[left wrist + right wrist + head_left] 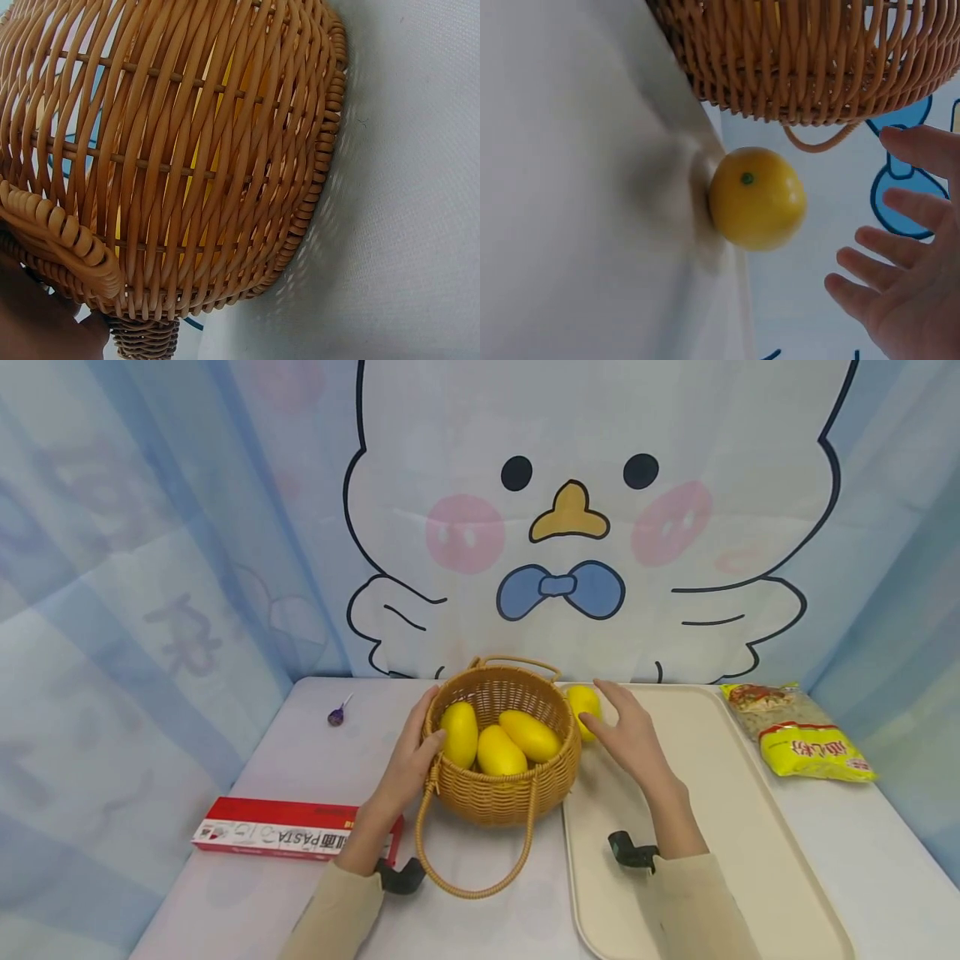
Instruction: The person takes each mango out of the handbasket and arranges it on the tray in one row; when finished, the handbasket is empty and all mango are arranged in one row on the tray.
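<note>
Item: one round-bellied tan wicker basket (pixel 487 800), set upright on a white-covered table (pixel 322 768), at the middle of the scene. Two wicker loop handles: the near handle (pixel 480 894) hangs down over the near side; the far handle (pixel 525 659) stands at the far rim.

Contents: three smooth yellow oval fruits, comprising a left fruit (pixel 459 735), a near-middle fruit (pixel 501 753) and a right fruit (pixel 531 735).

Left hand (pixel 408 756): grips the basket's left rim, thumb over the edge, fingers along the outer wall.

Right hand (pixel 630 735): fingers extended and spread, raised just beside a fourth yellow fruit (pixel 582 700) with a small green stem mark; the right wrist view shows a gap between them. This fruit lies at the far left corner of a cream rectangular tray (pixel 697 777), just right of the basket.

Also on the table: a long red-and-white carton (pixel 270 827) lettered PASTA, left, its right end partly behind the left forearm; a purple-wrapped lollipop (pixel 336 717) with white stick, far left; a yellow-printed plastic food bag (pixel 810 735), far right, beside the tray.

Backdrop: a pale blue curtain (pixel 315 510) bearing a large white cartoon bird with blue bow tie.
</note>
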A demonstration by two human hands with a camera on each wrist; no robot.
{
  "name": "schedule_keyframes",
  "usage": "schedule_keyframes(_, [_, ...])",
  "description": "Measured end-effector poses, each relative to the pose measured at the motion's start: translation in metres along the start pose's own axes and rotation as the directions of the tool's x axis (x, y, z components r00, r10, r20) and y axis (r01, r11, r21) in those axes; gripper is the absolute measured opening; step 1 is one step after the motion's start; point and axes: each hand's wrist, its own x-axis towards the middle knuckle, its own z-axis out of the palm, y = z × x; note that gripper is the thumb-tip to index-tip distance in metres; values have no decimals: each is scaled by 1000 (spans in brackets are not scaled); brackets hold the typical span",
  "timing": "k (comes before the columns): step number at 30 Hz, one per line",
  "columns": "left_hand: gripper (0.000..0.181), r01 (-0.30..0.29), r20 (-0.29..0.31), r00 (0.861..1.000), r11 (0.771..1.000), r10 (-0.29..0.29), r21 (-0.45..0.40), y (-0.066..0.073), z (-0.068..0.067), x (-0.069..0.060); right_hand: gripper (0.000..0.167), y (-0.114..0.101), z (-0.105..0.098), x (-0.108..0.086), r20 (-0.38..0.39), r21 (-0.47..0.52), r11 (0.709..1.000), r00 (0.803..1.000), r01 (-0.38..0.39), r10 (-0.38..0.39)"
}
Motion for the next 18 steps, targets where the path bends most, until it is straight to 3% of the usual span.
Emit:
schedule_keyframes(9, [63, -3, -3, 1000, 1000, 3, 4, -1, -1, 0, 62, -34, -8, -9, -59, 37, 993, 992, 115, -113])
schedule_keyframes(18, [64, 1, -8, 1000, 1000, -1, -2, 2, 0, -1, 61, -65, -4, -17, -24, 74, 977, 980, 201, -200])
